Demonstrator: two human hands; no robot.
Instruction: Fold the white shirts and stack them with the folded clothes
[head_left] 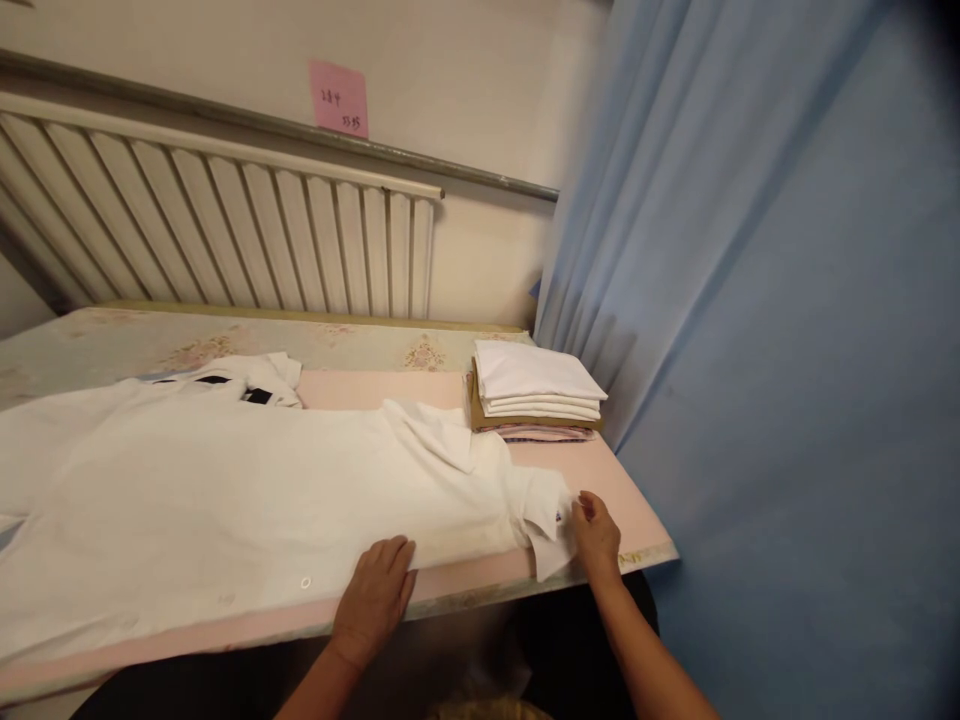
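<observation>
A long white coat (247,490) lies spread across the table, its collar (544,500) toward the right end and one white button showing near its front edge. My left hand (377,590) rests flat on the coat's near edge, fingers stretched out and holding nothing. At the collar, my right hand (598,535) has its fingers pinched together on the edge of the cloth. The exact bit between those fingertips is small and partly hidden. A sleeve (431,432) is folded over the upper part of the coat.
Folded white cloths (536,375) are stacked on brown and patterned folded fabric by the back right. A blue curtain (750,350) hangs along the right side. Behind the table (420,350) stand a radiator (247,230) and a wall with a pink note (340,98).
</observation>
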